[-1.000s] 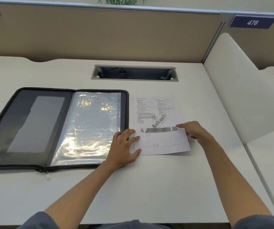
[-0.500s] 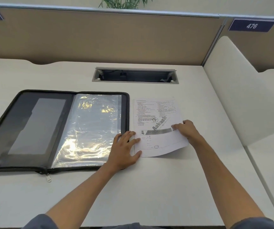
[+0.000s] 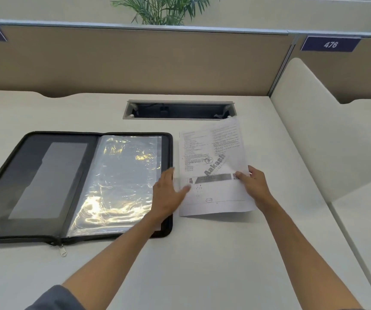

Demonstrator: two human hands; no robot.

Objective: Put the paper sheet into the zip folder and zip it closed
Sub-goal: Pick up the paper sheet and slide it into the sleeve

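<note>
Black zip folder [image 3: 34, 175] lies open flat on the off-white counter [image 3: 202, 265], w/ a shiny clear plastic sleeve page [image 3: 117, 184] on its right half and a grey panel on the left half. Zip pull [image 3: 63, 251] hangs out at 6 o'clock of the spine. White printed paper sheet [image 3: 213, 166] sits just beside folder at its 3 o'clock; its far right corner is lifted and curled up toward the grey cable slot [image 3: 180, 109] at 12 o'clock, near edge on or close to the counter. Right hand [image 3: 254, 186] grips the sheet's right edge, thumb on top, fingers curled under. Left hand [image 3: 168, 193] lies over the folder's right rim, fingers straight and loose, tips touching the sheet's left edge, holding nothing. Beige partition behind, label "476" [image 3: 330, 44] at 1 o'clock.
</note>
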